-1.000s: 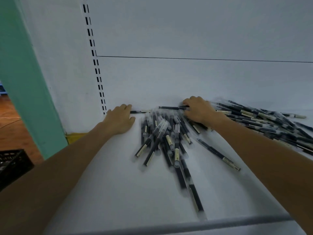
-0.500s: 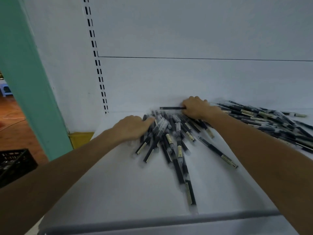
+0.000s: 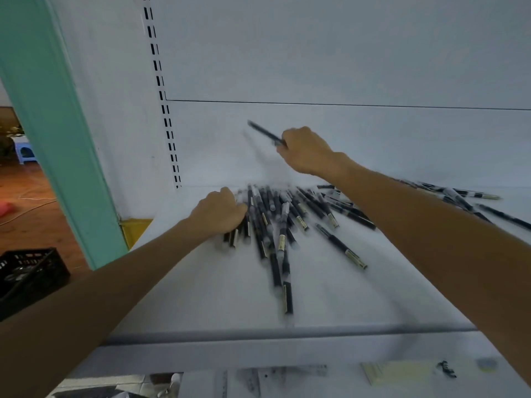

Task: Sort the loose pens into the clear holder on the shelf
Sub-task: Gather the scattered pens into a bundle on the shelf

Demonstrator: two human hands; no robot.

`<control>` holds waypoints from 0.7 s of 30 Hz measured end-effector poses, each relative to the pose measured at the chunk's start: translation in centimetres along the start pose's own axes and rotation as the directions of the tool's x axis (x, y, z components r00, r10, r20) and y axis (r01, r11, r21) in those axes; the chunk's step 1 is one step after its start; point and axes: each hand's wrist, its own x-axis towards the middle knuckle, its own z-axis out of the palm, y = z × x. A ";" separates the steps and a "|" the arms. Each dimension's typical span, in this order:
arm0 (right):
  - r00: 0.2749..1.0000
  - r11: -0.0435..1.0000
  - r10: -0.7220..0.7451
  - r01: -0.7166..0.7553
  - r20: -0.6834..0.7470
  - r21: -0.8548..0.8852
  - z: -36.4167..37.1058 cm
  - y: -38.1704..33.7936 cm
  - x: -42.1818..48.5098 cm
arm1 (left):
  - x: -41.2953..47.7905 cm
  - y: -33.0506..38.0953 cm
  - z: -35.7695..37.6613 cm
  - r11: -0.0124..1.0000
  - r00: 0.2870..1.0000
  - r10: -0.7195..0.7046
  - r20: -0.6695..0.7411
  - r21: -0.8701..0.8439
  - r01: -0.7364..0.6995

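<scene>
Several loose black pens [image 3: 283, 219] with pale labels lie fanned out on the white shelf [image 3: 207, 288]. My left hand [image 3: 219, 212] rests curled on the left side of the pile, its fingers over a few pens. Above the pile, near the back panel, my right hand [image 3: 306, 150] is raised and grips a single black pen [image 3: 265, 133] that points up and to the left. More pens [image 3: 459, 196] are scattered at the right behind my right forearm. No clear holder is in view.
A white back panel with a slotted upright [image 3: 165, 110] closes the shelf behind. A teal post [image 3: 57, 124] stands at left, with a black crate [image 3: 27, 275] on the wooden floor. Papers and a label [image 3: 402, 372] lie below the shelf's front edge.
My right hand has lifted off the shelf with one pen. My left hand has slid right from the bare shelf onto the pile's left side, pushing the pens closer together.
</scene>
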 end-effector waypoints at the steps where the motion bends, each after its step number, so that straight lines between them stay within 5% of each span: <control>1: 0.993 0.999 0.044 -0.043 0.108 -0.008 0.6 0.0 -0.4 | 0.1 0.1 -0.1 0.999 1.000 -0.025 -0.019 -0.022 0.025; 5: 0.904 0.991 0.106 -0.065 0.414 -0.114 2.5 1.7 -3.0 | 0.0 0.9 -0.4 0.994 0.995 -0.092 -0.044 -0.071 0.088; 9: 0.943 0.997 0.074 -0.068 0.325 -0.029 0.6 2.5 -4.5 | -0.6 2.0 -0.4 0.990 0.995 -0.092 0.037 -0.099 0.095; 14: 0.799 0.981 0.066 -0.161 0.598 0.106 -0.5 -2.0 -7.2 | -1.4 2.5 0.4 0.994 0.997 -0.074 0.021 -0.083 0.075; 21: 0.813 0.963 0.094 -0.222 0.575 0.155 -1.4 -2.0 -8.2 | -1.9 2.4 0.5 0.998 0.998 -0.060 0.023 -0.014 0.060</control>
